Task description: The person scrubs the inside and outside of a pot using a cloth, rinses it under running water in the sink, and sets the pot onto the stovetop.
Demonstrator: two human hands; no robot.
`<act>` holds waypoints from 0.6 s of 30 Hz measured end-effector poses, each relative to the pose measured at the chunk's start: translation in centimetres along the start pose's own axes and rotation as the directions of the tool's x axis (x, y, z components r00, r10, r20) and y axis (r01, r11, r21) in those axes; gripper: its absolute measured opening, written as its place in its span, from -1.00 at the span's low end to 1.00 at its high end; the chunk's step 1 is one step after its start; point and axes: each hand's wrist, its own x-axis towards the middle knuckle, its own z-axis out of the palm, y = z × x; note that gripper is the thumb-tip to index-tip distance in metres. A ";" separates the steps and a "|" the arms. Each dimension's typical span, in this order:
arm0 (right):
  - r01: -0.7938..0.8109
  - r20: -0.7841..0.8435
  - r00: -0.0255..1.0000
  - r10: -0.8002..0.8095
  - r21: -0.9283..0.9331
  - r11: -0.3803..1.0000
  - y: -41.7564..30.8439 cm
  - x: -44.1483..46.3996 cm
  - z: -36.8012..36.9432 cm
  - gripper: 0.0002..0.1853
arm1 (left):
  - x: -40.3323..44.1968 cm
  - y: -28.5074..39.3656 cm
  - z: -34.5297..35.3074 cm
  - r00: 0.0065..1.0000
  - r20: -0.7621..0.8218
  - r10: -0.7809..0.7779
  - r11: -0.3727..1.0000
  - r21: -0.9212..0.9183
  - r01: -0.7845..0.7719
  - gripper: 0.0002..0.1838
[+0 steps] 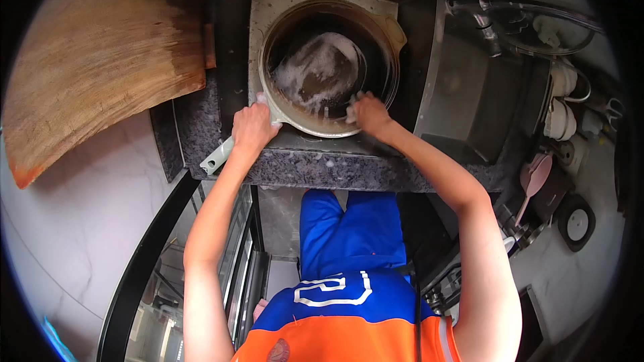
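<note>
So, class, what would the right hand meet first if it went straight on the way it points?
Probably the suds in the pan, ahead and left of the right hand, though depth is hard to judge here.

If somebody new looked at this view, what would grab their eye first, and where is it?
Probably the big round pan at top centre, with white suds inside, the left hand gripping its pale handle and the right hand at its near-right edge. Next, likely, the large wooden slab at upper left, then the bright orange and blue shirt at bottom centre.
</note>
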 end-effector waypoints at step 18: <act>-0.429 -0.624 0.777 0.077 -0.436 0.791 7.1 5.4 -4.4 -0.47 | -0.3 -0.2 0.1 1.000 -0.002 -0.009 1.000 0.027 0.009 -0.57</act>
